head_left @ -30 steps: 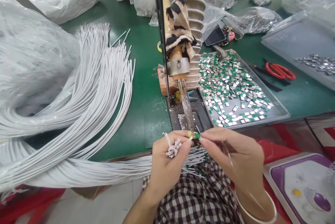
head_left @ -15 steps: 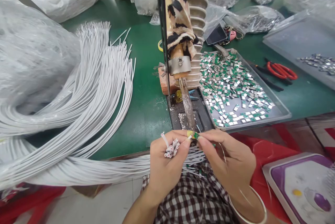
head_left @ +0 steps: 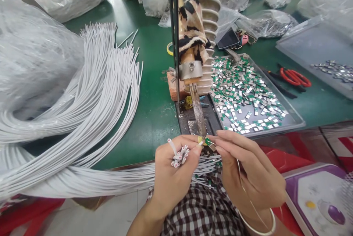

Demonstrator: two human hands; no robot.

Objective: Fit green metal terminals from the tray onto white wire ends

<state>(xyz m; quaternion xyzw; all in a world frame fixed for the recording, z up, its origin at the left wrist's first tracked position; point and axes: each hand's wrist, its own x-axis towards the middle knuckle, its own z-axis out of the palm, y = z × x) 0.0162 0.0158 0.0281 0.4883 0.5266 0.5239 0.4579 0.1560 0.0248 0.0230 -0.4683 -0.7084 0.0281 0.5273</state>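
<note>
My left hand (head_left: 172,177) is closed around a bundle of white cables (head_left: 180,156), their cut ends poking out above the fist. Between its thumb and forefinger one cable end meets a small green circuit board (head_left: 209,142) just under the tip of the soldering iron (head_left: 198,113). Whether board and cable are joined is too small to tell. My right hand (head_left: 252,171) pinches a thin solder wire (head_left: 244,188), which trails down past the wrist; its short end points at the board. A yellow piece (head_left: 200,139) shows at the left fingertip.
A tray (head_left: 296,124) of small green-and-silver boards stands to the right, with red-handled pliers (head_left: 295,77) beyond it. Long white cables (head_left: 110,92) cover the left of the green table. A ribbed duct (head_left: 205,15) rises behind the iron. A purple-and-white device (head_left: 317,199) sits lower right.
My right hand has drawn back to the right from the board, its fingers straighter. The solder wire's end now shows between its fingertips and the board. My left hand stays nearly in place.
</note>
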